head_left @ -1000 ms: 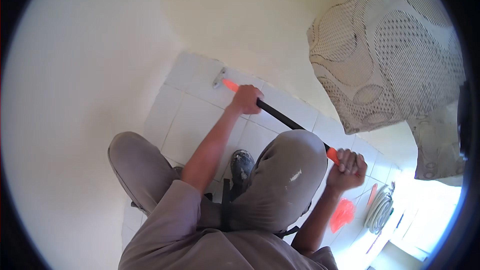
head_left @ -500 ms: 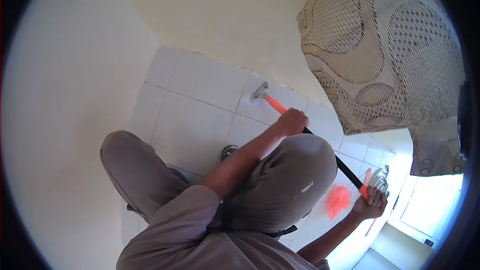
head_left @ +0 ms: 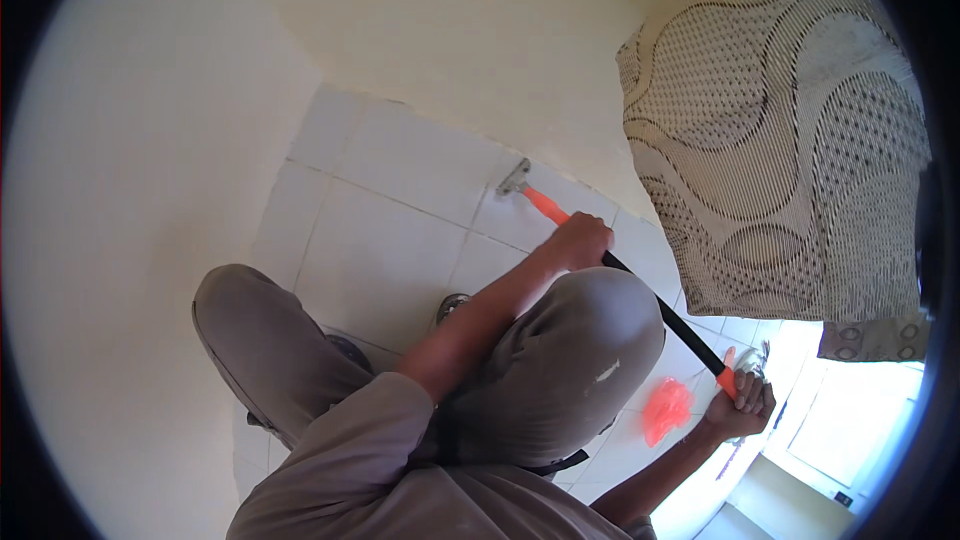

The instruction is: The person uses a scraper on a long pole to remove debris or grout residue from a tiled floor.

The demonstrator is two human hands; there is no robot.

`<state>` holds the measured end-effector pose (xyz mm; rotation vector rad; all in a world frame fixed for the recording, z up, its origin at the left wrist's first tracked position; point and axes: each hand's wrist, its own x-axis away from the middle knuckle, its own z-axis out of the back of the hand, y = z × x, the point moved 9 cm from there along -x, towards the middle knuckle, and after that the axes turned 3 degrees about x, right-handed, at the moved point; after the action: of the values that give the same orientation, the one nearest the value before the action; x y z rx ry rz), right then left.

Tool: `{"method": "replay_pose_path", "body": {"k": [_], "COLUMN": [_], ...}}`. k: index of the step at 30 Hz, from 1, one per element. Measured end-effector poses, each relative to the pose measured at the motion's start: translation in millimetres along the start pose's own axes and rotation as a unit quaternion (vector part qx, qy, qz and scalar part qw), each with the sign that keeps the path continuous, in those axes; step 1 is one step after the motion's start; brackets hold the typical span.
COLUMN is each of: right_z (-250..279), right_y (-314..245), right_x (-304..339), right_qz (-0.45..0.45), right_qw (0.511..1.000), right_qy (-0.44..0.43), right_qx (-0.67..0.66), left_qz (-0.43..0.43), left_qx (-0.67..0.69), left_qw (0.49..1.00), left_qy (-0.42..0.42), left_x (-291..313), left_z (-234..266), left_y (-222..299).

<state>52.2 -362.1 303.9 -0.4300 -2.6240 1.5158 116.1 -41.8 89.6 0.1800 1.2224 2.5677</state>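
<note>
A long-handled floor scraper [head_left: 685, 336] with a black shaft, orange ends and a flat greyish head lies slanted across my view. My left hand [head_left: 583, 242] is wrapped round it, close to the orange part below the head. Farther down, at the orange end of the handle, my right hand [head_left: 742, 408] is closed on it. The scraper's head [head_left: 515, 178] rests on a white floor tile near the foot of the wall. My bent knee [head_left: 610, 325] is beside the shaft and covers part of its near side.
A crumpled red-orange plastic bag [head_left: 667, 410] lies on the tiles left of my right hand. Behind that hand is a partly hidden greyish item [head_left: 752, 364]. A patterned cloth [head_left: 770, 160] hangs at the upper right. Cream walls [head_left: 430, 30] meet in the corner ahead.
The scraper's head has shifted slightly left and up in the picture. Both hands keep their grip on the handle. The patterned cloth appears a little lower as the view moves.
</note>
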Motion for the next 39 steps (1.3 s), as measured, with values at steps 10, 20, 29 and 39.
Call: {"method": "replay_pose_path", "body": {"k": [10,20,29,39], "right_z": [-2.5,-21.1,-18.6,-25.0], "right_y": [-4.7,20.7,22.0,31.4], "right_x": [0.0,13.0,16.9,7.8], "right_qz": [-0.006,-0.013,0.003,-0.026], "right_qw": [1.0,1.0,0.999,0.996], "right_qy": [-0.006,0.009,0.005,-0.077], "right_qx": [0.005,-0.012,-0.043,-0.048], "left_qz": [-0.017,0.017,0.038,0.054], "left_qx": [-0.081,-0.06,-0.083,-0.076], "left_qw": [0.995,0.997,0.995,0.995], "left_qy": [0.061,0.046,0.044,0.043], "left_x": [4.0,20.4,29.7,33.0], "left_z": [-0.2,28.3,30.0,41.5], "left_y": [3.4,-14.8,-17.6,-23.2]}}
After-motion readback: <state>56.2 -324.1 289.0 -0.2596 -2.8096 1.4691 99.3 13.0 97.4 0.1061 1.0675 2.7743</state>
